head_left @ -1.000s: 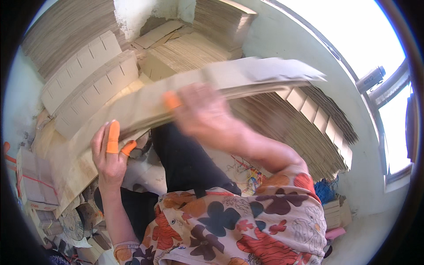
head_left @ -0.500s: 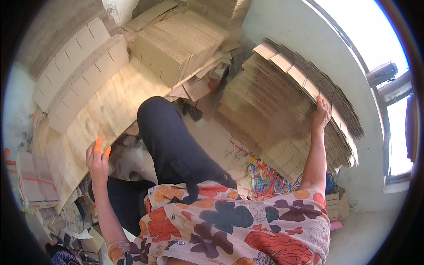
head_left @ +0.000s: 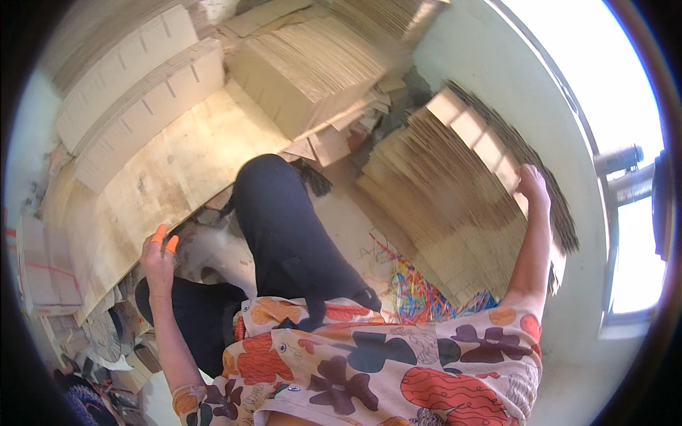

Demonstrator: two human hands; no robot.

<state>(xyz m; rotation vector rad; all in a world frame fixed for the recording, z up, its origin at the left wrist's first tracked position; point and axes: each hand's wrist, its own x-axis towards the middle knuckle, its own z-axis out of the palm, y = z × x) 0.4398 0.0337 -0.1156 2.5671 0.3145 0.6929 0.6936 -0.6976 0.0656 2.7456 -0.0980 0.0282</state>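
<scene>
At the far right, my right hand is closed at the edge of a long pale cardboard strip with slots. The strip stands among the close-packed slotted sheets of a tall cardboard stack, and my fingertips are hidden against it. My left hand hovers by the near edge of a plywood table, empty, its fingers apart. Orange finger covers show on two of its fingers. Standing rows of slotted cardboard strips line the table's far left side.
A thick block of cardboard sheets sits at the table's far end. Tangled coloured straps lie on the floor below the right stack. A bundle with a red strap stands at the left, and a window is on the right.
The view has shifted, so the table and stacks sit farther right and lower. My right hand has curled closed at the strip; my left stays raised beside the table edge.
</scene>
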